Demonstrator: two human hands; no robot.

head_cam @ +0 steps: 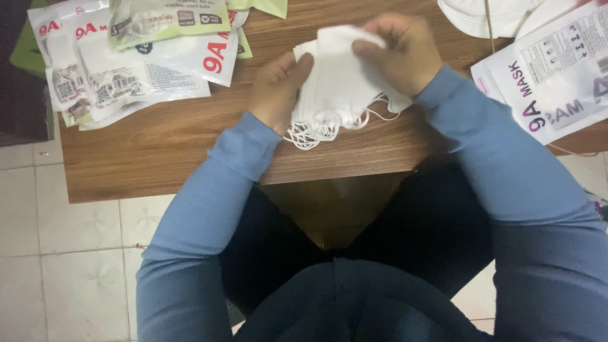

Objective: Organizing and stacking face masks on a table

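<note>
A stack of white face masks [345, 82] was held over the middle of the wooden table [171, 152], just above its surface near the front edge. The left hand [278, 88] was closed around the stack's left side, the thumb laid across the top and the fingers tucked beneath (these were hidden from view). The right hand [402, 50] was curled over the stack's upper right corner, its fingertips pinching the top mask. White ear loops [313, 132] were seen hanging in a tangle from the stack's lower edge, touching the wood. Both arms were covered by blue sleeves [209, 190].

To the left, a pile of flat printed mask packets [133, 63] was spread on the table, well apart from the hands. At the right edge, another packet [557, 76] lay partly overhanging, and more white masks [487, 16] were visible at the top right. Pale floor tiles [82, 253] were seen below the table.
</note>
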